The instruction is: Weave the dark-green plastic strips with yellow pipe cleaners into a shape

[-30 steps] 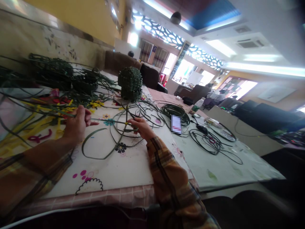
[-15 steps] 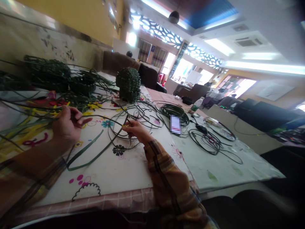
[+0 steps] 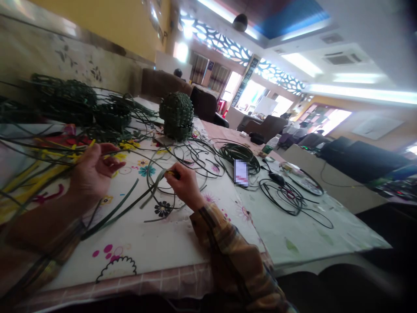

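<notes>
My left hand (image 3: 93, 170) hovers over the flowered tablecloth (image 3: 156, 234), fingers curled around thin dark green strips (image 3: 48, 150) that run off to the left. My right hand (image 3: 184, 182) is closed in a pinch on a small yellow-tipped piece joined to a flat green strip (image 3: 130, 208), which trails down toward me across the cloth. Loose loops of the same green strip (image 3: 192, 156) lie just beyond my right hand. A woven green dome-shaped basket (image 3: 177, 115) stands upright behind them.
Half-woven green baskets (image 3: 70, 102) and yellow strips (image 3: 29, 174) crowd the far left. A coil of dark cord (image 3: 239, 152), a phone (image 3: 241, 172), a black mouse (image 3: 278, 177) and more wire loops (image 3: 289, 198) lie to the right. The table edge (image 3: 146, 282) is near me. Sofas stand behind.
My right hand has pulled back toward me with the strip, whose long tail has slid lower left. My left hand has shifted left and turned palm up, fingers curling.
</notes>
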A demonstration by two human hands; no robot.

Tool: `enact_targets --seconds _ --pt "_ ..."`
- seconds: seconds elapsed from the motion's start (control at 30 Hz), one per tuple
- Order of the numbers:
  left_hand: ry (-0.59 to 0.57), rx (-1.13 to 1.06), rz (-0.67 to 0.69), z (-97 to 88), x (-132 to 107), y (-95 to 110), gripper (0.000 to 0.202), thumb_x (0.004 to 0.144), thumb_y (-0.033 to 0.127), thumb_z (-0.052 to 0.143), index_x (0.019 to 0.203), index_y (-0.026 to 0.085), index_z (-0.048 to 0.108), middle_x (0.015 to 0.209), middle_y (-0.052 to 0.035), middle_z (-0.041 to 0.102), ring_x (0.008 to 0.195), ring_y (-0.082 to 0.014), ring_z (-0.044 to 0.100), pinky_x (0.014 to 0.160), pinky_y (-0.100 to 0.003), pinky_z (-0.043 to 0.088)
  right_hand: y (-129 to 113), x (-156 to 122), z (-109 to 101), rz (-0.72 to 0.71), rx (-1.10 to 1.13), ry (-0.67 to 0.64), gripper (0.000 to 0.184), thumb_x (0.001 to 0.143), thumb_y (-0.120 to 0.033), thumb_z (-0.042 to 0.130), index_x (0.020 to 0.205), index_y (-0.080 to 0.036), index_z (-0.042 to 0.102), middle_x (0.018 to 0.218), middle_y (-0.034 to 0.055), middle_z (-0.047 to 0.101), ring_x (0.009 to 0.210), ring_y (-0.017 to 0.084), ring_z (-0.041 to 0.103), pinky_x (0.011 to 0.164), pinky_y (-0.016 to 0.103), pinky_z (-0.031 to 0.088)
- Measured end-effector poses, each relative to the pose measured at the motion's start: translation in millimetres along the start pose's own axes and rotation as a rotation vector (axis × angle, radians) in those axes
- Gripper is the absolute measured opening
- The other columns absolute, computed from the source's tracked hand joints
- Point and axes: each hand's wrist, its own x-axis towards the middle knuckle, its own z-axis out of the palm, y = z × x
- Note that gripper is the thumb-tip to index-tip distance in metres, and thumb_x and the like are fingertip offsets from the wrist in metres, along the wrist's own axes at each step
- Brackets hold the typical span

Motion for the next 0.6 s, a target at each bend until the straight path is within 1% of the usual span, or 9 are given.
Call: enact_targets --seconds 0.07,0.17,0.23,0.3,0.33,0.4,0.47,0.53,0.6 --pt "-0.125 0.054 -0.048 -0.8 -3 -2 0.017 0.086 0.029 0.066 0.096 0.017 0.072 0.097 -0.0029 0.067 0.063 -0.0103 0.060 0.064 -0.029 0.063 -2 -1 0 0.007 -0.012 -0.011 0.015 0.080 -0.025 0.059 0.068 -0.020 0.052 0.060 -0.0049 0.045 0.058 0.010 0.038 0.059 0.024 0.032" --pt "-0.363 0.247 -0.126 0.7 -15 -9 0.039 0.071 0.029 0.081 0.109 0.022 0.073 0.108 -0.0050 0.067 0.070 -0.0140 0.065 0.068 -0.033 0.064 -4 -2 0 0.023 -0.004 -0.059 0.015 0.083 -0.028 0.060 0.071 -0.020 0.057 0.063 -0.0032 0.050 0.061 0.011 0.042 0.061 0.024 0.034" --pt "-0.478 0.380 -0.135 4.0 -26 -13 0.041 0.070 0.033 0.083 0.109 0.024 0.075 0.106 -0.0073 0.069 0.072 -0.0167 0.066 0.067 -0.034 0.064 -4 -3 1 0.023 0.014 -0.116 0.016 0.085 -0.031 0.061 0.074 -0.019 0.060 0.065 -0.0023 0.054 0.062 0.011 0.045 0.062 0.024 0.035" --pt "-0.532 0.465 -0.105 8.1 -36 -16 0.032 0.073 0.041 0.080 0.098 0.023 0.078 0.096 -0.0093 0.070 0.071 -0.0198 0.066 0.061 -0.034 0.062 -4 -3 2 0.023 0.054 -0.189 0.017 0.085 -0.035 0.063 0.078 -0.019 0.064 0.067 -0.0017 0.056 0.064 0.011 0.048 0.063 0.023 0.037" --pt "-0.528 0.495 -0.067 9.7 -39 -17 0.029 0.074 0.045 0.078 0.092 0.021 0.079 0.091 -0.0100 0.070 0.069 -0.0205 0.066 0.056 -0.032 0.061 -3 -3 2 0.030 0.087 -0.227 0.018 0.085 -0.037 0.064 0.081 -0.019 0.066 0.068 -0.0016 0.057 0.064 0.011 0.048 0.062 0.023 0.038" --pt "-0.463 0.558 0.027 10.9 -41 -16 0.031 0.077 0.049 0.075 0.083 0.019 0.078 0.083 -0.0103 0.069 0.065 -0.0197 0.064 0.049 -0.029 0.057 3 0 2 0.074 0.163 -0.276 0.023 0.085 -0.042 0.062 0.088 -0.019 0.067 0.069 -0.0018 0.056 0.060 0.011 0.048 0.059 0.023 0.038" --pt "-0.349 0.597 0.089 8.1 -35 -14 0.034 0.080 0.049 0.072 0.084 0.015 0.077 0.081 -0.0101 0.070 0.064 -0.0174 0.063 0.047 -0.024 0.053 15 6 -2 0.144 0.205 -0.243 0.028 0.087 -0.045 0.057 0.088 -0.019 0.067 0.066 -0.0026 0.052 0.054 0.010 0.046 0.053 0.022 0.037" --pt "-0.238 0.577 0.080 1.7 -24 -14 0.036 0.081 0.047 0.070 0.087 0.012 0.075 0.081 -0.0098 0.070 0.064 -0.0159 0.063 0.048 -0.022 0.052 29 12 -9 0.196 0.153 -0.094 0.028 0.088 -0.044 0.055 0.080 -0.019 0.065 0.061 -0.0037 0.047 0.052 0.010 0.044 0.051 0.022 0.035" --pt "-0.143 0.527 0.040 -6.1 -11 -15 0.033 0.082 0.042 0.070 0.088 0.010 0.073 0.079 -0.0088 0.070 0.064 -0.0148 0.063 0.049 -0.021 0.052 43 18 -21 0.212 0.030 0.114 0.026 0.088 -0.041 0.055 0.074 -0.020 0.063 0.058 -0.0042 0.045 0.054 0.011 0.042 0.054 0.022 0.033"
